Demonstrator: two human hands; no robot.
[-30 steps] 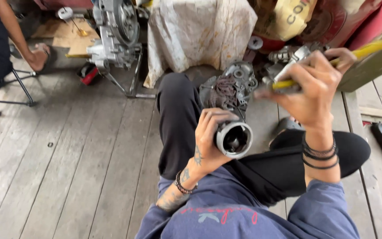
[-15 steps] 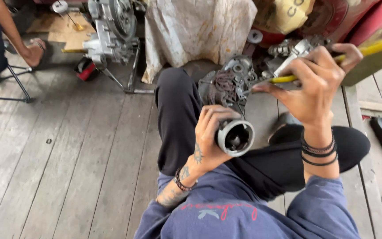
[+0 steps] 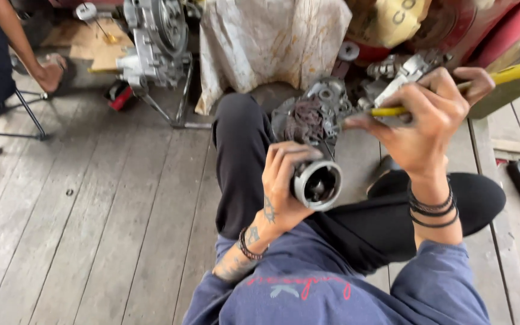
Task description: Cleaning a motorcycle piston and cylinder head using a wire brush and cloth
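A big grey engine stands on the wooden floor. Nearer, the right hand is wrapped tight around a yellow-handled screwdriver. The left hand squeezes a small round metal part above the person's lap.

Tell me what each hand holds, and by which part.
Left hand wraps the side of a metal cylinder, open end facing the camera. Right hand pinches a yellow-handled tool partway along its handle.
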